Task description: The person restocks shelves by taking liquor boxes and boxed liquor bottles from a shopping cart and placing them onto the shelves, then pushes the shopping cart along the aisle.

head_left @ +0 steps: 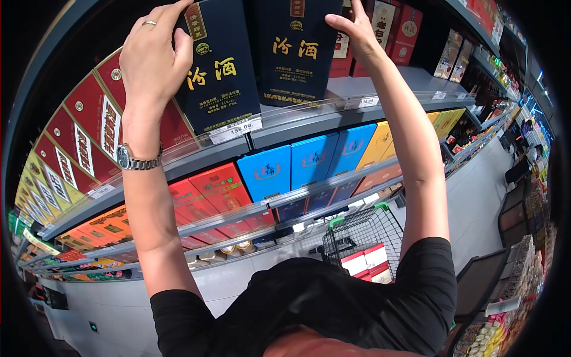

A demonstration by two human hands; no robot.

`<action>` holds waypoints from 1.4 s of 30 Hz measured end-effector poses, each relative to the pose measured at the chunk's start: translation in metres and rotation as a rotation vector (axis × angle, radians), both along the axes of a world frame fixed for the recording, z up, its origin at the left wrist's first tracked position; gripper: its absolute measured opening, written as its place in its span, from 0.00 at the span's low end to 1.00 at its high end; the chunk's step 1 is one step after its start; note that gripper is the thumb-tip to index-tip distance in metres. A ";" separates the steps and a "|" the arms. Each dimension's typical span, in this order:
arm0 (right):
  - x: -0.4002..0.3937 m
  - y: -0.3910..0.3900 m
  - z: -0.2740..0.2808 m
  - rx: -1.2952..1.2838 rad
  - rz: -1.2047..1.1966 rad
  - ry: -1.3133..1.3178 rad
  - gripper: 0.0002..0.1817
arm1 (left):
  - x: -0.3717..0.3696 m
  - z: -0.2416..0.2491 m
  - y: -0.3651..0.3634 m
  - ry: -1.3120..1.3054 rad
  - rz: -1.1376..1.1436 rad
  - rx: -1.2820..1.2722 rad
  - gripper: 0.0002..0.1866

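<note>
Two tall dark-blue liquor boxes with gold characters stand side by side on the upper shelf. My left hand (pixel 156 58), with a ring and a wristwatch (pixel 132 157), grips the upper left edge of the left liquor box (pixel 219 74). Its fingertips run toward the top of the picture. At the right edge of the right liquor box (pixel 294 56) is my right hand (pixel 355 34), its thumb against the front and its other fingers up along the side, partly cut off.
Red boxes (pixel 89 128) line the shelf at left, more red boxes (pixel 406 35) at right. Blue boxes (pixel 315 156) fill the shelf below. A price tag (pixel 237 129) sits on the shelf edge. Below stands a shopping cart (pixel 380 223) holding red-and-white boxes (pixel 367 262).
</note>
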State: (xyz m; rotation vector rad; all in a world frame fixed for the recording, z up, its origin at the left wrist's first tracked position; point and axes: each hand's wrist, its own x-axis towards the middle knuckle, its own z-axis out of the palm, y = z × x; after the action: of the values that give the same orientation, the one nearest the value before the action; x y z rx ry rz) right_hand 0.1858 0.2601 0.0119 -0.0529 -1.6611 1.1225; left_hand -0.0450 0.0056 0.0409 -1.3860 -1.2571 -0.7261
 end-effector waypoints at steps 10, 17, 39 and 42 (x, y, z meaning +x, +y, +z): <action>0.006 -0.053 -0.016 0.431 -0.451 0.206 0.62 | 0.002 -0.002 0.002 0.005 0.022 0.040 0.22; 0.004 -0.062 -0.031 0.231 -1.023 0.130 0.67 | 0.004 -0.003 0.001 -0.013 0.002 0.040 0.21; -0.003 0.046 0.014 -0.050 -0.215 0.165 0.20 | -0.002 -0.004 0.003 0.001 0.029 0.045 0.21; -0.022 0.029 0.024 -0.198 0.198 0.116 0.28 | -0.001 -0.003 0.003 0.002 0.029 0.044 0.21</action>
State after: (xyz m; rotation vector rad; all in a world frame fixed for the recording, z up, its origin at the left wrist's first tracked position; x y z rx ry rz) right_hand 0.1639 0.2889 0.0356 0.0501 -1.4719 1.4120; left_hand -0.0459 0.0091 0.0374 -1.3299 -1.2502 -0.7285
